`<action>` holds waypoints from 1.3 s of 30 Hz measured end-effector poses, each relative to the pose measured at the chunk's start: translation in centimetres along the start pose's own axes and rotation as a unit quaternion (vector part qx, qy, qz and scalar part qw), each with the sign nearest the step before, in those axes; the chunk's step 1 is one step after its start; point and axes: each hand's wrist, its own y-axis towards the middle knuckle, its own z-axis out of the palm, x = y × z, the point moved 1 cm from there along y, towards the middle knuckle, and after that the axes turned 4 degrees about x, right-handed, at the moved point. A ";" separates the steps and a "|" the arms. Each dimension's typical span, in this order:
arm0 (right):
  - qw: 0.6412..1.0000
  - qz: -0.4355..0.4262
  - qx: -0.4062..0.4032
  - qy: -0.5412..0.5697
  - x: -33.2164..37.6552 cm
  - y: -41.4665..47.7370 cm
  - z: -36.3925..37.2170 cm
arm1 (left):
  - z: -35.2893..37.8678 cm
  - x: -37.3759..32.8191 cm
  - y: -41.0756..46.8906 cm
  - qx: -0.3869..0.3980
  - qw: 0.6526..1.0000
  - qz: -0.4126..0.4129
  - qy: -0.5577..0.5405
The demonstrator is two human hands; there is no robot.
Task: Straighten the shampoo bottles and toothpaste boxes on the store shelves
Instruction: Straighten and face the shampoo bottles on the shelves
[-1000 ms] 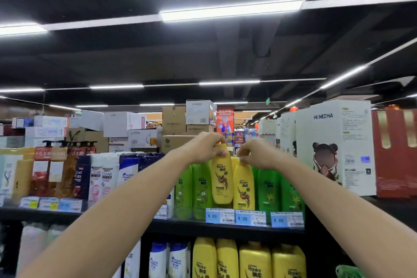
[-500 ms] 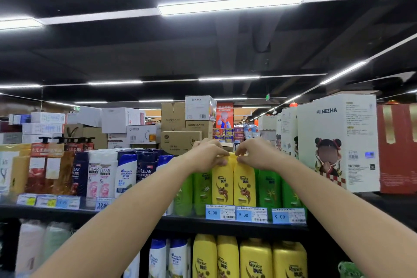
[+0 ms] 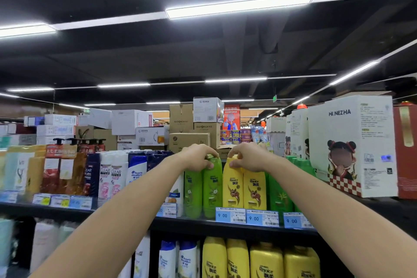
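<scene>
On the top shelf stand two green shampoo bottles and two yellow Rejoice bottles, upright and side by side. My left hand grips the cap of the right-hand green bottle. My right hand pinches the cap of the left yellow bottle; the second yellow bottle stands just right of it. More green bottles follow to the right, partly behind my right forearm.
White and blue shampoo bottles and amber pump bottles fill the shelf's left. A tall white HI.NEZHA box stands at the right. Blue 9.00 price tags line the shelf edge. Large yellow bottles sit below.
The lifted yellow bottle has come down level with its neighbour. My left hand has shifted left from that yellow bottle's cap onto a green bottle's cap, and my right hand now holds the left yellow bottle.
</scene>
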 end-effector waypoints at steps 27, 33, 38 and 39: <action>0.998 -0.039 -0.040 0.007 4.1 0.7 0.0 | -2.4 5.4 -1.8 0.033 0.997 0.032 0.062; 1.000 -0.028 -0.010 -0.008 5.5 2.0 1.7 | -1.6 5.5 -2.0 -0.020 0.994 0.029 0.099; 1.000 -0.013 0.008 0.023 4.6 2.6 1.5 | -0.8 5.4 -1.8 -0.026 0.994 0.024 0.103; 0.999 -0.016 0.011 0.031 4.4 2.8 1.5 | -0.6 5.5 -1.8 -0.026 0.994 0.023 0.102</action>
